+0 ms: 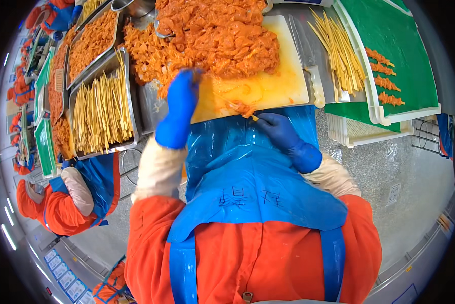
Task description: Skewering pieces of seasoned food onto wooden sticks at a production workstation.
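Observation:
My right hand (282, 133), in a blue glove, grips the flat yellow handle end of a bamboo skewer (254, 118). Pieces of orange-red marinated meat (243, 109) sit on that skewer, over the front edge of the cutting board (284, 91). My left hand (182, 108), also blue-gloved, is at the near edge of the large heap of marinated meat (235, 49). Its fingertips are bent towards smaller loose pieces (155, 57) at the heap's left, and whether they pinch a piece is hidden.
A knife (314, 81) lies right of the board, beside loose bamboo skewers (339, 57). Several finished meat skewers (387, 83) rest on a green-lined white tray (409, 49). Left stand a metal pan of skewers (102, 114) and a meat tray (92, 45). A co-worker (68, 197) is close by.

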Motion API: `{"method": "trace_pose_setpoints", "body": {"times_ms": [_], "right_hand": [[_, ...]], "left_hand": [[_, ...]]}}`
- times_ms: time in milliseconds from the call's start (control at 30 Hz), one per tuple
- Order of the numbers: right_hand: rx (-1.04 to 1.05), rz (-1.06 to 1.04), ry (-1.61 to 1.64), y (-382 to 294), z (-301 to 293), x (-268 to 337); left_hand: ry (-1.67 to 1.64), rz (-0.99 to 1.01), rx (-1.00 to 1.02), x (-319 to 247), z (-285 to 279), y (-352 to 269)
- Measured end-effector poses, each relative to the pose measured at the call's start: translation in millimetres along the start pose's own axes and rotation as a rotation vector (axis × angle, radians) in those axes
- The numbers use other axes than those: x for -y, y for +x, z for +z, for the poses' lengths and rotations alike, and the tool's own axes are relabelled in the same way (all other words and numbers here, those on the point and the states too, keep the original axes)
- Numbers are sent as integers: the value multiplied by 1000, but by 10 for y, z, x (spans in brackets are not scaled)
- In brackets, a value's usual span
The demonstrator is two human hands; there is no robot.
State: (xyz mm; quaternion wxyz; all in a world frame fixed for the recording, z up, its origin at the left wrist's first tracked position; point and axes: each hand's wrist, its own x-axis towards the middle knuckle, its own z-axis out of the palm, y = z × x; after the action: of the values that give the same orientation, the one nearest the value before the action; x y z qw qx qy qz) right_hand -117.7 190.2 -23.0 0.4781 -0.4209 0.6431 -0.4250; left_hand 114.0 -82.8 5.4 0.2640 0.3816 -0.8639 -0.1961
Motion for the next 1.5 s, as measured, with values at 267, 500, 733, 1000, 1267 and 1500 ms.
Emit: {"method": "trace_pose_setpoints", "body": {"times_ms": [267,500,733,1000,1267,1500], "right_hand": [[117,338,55,-532,-479,-249],[41,426,131,-762,-572,-107],[48,409,111,-757,-544,-71],[121,153,-81,-373,-355,146],[105,124,89,-468,-477,-29],[161,235,43,-388,-554,-33]], "left_hand": [[-31,82,232,124,275,-234],[-245,-116,-35,-122,10,-601],[-243,-14,170,111,-12,-799],[-509,-141,141,64,-26,-797],[-253,-73,214,-74,-67,-719],[-266,-107,278,-135,-28,-656]]}}
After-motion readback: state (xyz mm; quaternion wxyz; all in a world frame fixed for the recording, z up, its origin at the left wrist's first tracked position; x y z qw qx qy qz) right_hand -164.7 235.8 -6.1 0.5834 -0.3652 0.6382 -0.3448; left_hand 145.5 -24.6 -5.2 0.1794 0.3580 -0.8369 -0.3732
